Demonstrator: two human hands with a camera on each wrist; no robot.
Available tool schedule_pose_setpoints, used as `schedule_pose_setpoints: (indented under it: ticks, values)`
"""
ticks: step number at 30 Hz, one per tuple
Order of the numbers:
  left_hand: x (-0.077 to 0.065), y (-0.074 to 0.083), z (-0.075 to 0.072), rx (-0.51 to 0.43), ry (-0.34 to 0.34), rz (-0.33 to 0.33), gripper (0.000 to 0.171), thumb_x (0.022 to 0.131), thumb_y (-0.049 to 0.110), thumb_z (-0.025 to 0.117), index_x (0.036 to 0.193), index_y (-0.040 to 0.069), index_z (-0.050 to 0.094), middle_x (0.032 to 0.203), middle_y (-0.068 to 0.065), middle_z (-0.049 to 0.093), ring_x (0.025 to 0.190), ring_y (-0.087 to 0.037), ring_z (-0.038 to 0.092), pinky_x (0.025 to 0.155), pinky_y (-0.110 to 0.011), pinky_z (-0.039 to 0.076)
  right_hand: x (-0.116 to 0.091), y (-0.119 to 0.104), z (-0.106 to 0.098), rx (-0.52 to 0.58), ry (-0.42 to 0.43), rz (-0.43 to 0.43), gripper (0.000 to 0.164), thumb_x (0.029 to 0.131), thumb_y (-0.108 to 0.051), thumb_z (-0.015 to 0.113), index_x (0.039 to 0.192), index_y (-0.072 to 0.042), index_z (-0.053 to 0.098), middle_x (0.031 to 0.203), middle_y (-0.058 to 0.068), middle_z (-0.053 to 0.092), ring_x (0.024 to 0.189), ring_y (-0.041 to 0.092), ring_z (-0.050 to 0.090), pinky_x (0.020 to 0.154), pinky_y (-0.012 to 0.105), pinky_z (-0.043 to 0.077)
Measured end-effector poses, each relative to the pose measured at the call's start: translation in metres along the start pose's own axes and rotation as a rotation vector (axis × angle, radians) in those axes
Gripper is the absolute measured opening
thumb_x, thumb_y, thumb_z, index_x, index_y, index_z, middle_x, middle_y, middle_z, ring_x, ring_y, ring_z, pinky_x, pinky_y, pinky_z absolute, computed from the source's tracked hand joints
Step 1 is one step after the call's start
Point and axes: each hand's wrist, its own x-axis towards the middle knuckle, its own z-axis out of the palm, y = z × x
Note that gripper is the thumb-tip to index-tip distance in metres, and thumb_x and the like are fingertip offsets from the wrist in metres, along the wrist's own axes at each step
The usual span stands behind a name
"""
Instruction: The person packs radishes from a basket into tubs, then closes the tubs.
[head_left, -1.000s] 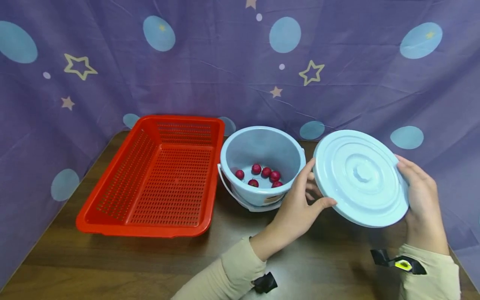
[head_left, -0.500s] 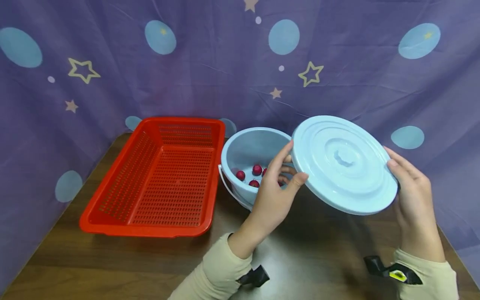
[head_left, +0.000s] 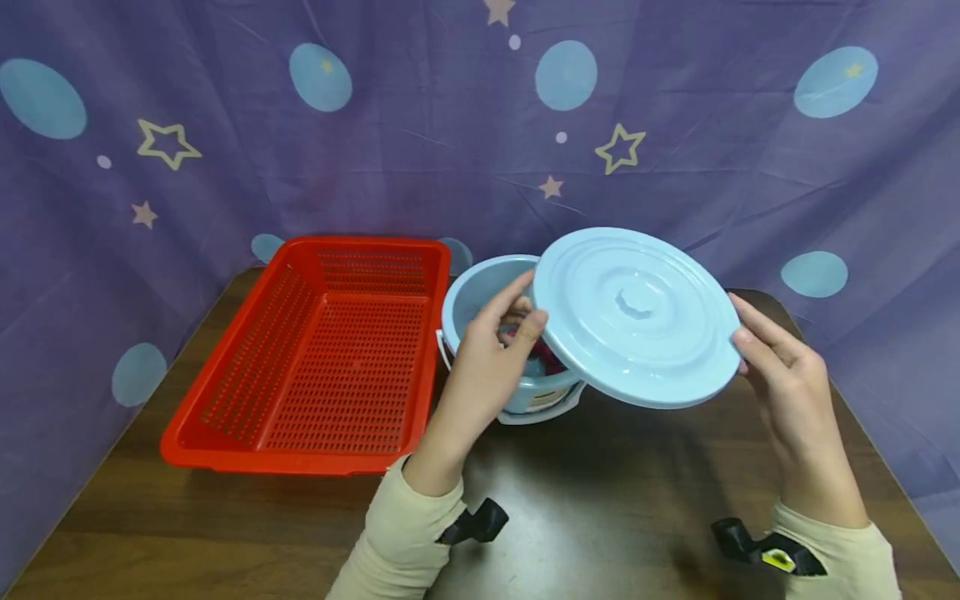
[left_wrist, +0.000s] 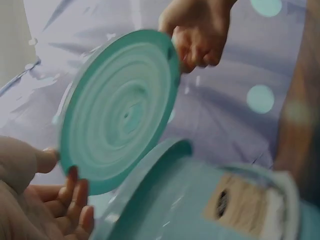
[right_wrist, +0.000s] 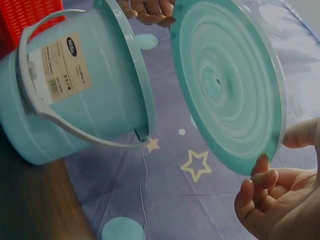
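Both hands hold a round light-blue lid [head_left: 637, 325] tilted in the air, its knob facing up in the head view. My left hand [head_left: 487, 358] pinches the lid's left edge, and my right hand [head_left: 783, 371] pinches the right edge. Below the lid's left part stands a light-blue bucket [head_left: 480, 287], its right side hidden by the lid. Small round red fruits [head_left: 551, 360] show at its bottom, mostly covered by the left hand and lid. Seen from the right wrist, the lid's underside [right_wrist: 235, 85] is apart from the bucket's rim [right_wrist: 135, 65].
A red perforated plastic basket [head_left: 341, 367] sits left of the bucket on the brown wooden table [head_left: 225, 533]. The bucket's pale handle [right_wrist: 75, 130] hangs down along its side. A purple patterned curtain [head_left: 420, 150] hangs behind the table.
Both hands have carried the lid leftward, from right of the bucket to partly above it. Most of the red fruits are now covered from the head view.
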Motion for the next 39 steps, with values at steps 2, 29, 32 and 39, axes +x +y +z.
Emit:
schedule_pose_setpoints:
  ticks: [2,29,32,39]
  values:
    - [0.001,0.000,-0.009,0.039,-0.021,-0.031,0.051,0.100,0.027,0.061,0.146,0.010,0.048,0.109,-0.003,0.064,0.105,-0.017,0.056,0.087,-0.036,0.045,-0.002,0.000,0.003,-0.007,-0.022,-0.005,0.039,0.099,0.003,0.051,0.138,0.000,0.056,0.122,0.005,0.066,0.077,0.006,0.056,0.070,0.017,0.048]
    - [0.005,-0.017,-0.096,0.276,-0.232,-0.167,0.080,0.086,0.015,0.078,0.153,0.006,0.035,0.129,-0.012,0.054,0.125,-0.028,0.044,0.107,-0.051,0.036,-0.001,0.058,0.051,-0.169,-0.146,-0.143,0.063,0.084,0.018,0.066,0.142,0.004,0.048,0.115,0.003,0.063,0.092,0.012,0.057,0.083,0.019,0.049]
    - [0.004,-0.020,-0.099,0.314,-0.235,-0.202,0.080,0.087,0.018,0.077,0.154,0.008,0.034,0.132,-0.012,0.050,0.128,-0.028,0.039,0.107,-0.052,0.035,0.000,0.065,0.054,-0.181,-0.170,-0.153,0.063,0.084,0.018,0.065,0.143,0.006,0.046,0.114,0.005,0.059,0.092,0.012,0.056,0.082,0.019,0.048]
    - [0.002,-0.021,-0.100,0.380,-0.225,-0.264,0.075,0.090,0.021,0.075,0.152,0.006,0.036,0.125,-0.011,0.049,0.130,-0.027,0.030,0.102,-0.050,0.040,0.002,0.071,0.063,-0.166,-0.143,-0.152,0.059,0.086,0.010,0.068,0.141,0.009,0.047,0.110,0.003,0.059,0.091,0.011,0.056,0.080,0.018,0.048]
